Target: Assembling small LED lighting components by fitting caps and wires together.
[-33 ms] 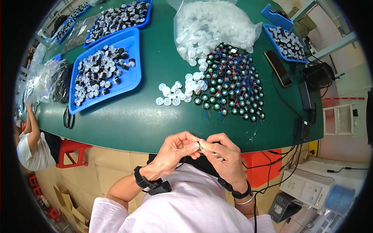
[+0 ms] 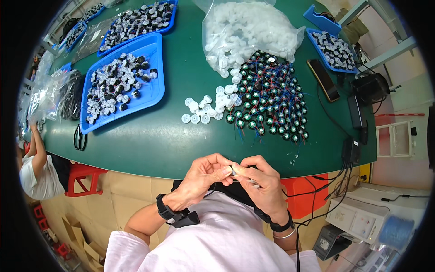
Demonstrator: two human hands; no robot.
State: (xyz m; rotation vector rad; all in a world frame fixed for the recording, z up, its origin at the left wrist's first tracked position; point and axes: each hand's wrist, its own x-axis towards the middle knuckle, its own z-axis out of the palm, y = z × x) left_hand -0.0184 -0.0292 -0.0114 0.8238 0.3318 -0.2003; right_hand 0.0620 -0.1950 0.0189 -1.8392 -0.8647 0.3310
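Close to the front edge of the table, my left hand (image 2: 205,174) and my right hand (image 2: 266,185) meet at the fingertips. Both are closed, thumbs and forefingers pinching a small grey part (image 2: 234,171) between them; fingers cover most of it, so its kind is unclear. A pale piece (image 2: 254,184) shows under the curled fingers of my right hand. Beyond my hands lie loose white round plastic caps (image 2: 195,119) and, to their right, a heap of small round black components (image 2: 269,104) with red and blue wires.
A clear bag of white caps (image 2: 249,31) rests behind the heap. Blue trays (image 2: 156,90) of capped parts stand left and far right. A phone (image 2: 323,80) and black cables (image 2: 351,152) lie at right. Another person (image 2: 40,174) works at far left, near a red stool (image 2: 86,179).
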